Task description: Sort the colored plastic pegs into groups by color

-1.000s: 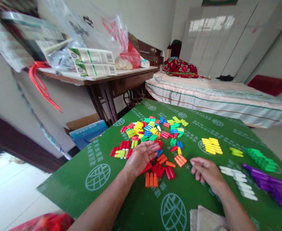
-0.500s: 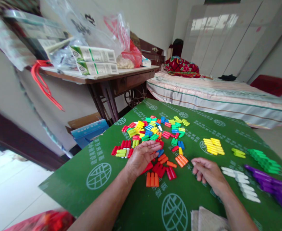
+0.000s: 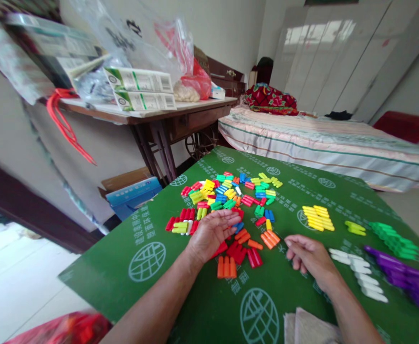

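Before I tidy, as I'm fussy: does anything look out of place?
Mildly: the red cord dangles over the side table's edge, at left. Blocks near the left hand lie jumbled, unlike the one-colour groups at right.

The head camera looks forward and down across the nearby green tabletop (image 3: pixel 209 306).

Signs and labels, with no wording clear enough to read.
Pale Chinese characters (image 3: pixel 143 231) and gridded globe emblems (image 3: pixel 259 316) repeat across the green board (image 3: pixel 102 282). On the far-left table (image 3: pixel 198 106), stacked cartons (image 3: pixel 138 86) bear barcodes (image 3: pixel 166 83) and tiny print; a clear plastic bag (image 3: pixel 145 50) shows dark, crumpled characters (image 3: pixel 134 27).
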A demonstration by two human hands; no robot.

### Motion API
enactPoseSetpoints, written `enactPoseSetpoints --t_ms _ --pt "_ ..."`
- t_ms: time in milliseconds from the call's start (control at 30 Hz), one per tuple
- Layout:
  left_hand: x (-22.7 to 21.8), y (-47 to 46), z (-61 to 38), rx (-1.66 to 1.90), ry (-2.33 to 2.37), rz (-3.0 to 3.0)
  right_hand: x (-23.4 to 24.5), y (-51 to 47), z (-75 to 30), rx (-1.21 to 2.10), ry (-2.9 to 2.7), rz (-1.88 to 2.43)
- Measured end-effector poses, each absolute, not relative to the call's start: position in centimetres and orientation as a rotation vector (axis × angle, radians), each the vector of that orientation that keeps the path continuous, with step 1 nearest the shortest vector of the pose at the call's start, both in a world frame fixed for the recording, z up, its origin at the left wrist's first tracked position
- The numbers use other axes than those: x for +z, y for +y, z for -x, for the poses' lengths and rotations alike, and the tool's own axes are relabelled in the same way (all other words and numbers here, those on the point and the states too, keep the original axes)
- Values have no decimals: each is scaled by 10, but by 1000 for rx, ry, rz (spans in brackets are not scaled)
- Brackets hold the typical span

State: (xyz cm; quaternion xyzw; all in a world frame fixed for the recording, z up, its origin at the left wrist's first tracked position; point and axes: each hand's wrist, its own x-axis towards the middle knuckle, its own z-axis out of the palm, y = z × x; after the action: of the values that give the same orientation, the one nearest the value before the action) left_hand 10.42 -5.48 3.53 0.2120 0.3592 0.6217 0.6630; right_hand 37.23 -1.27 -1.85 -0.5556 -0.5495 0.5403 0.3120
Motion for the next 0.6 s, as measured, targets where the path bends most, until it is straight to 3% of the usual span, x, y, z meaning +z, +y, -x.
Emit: enactPoseSetpoints --t_ms 600 --pt "36 -53 -103 1378 789 -370 -13 -21 -367 1359 -1410 1462"
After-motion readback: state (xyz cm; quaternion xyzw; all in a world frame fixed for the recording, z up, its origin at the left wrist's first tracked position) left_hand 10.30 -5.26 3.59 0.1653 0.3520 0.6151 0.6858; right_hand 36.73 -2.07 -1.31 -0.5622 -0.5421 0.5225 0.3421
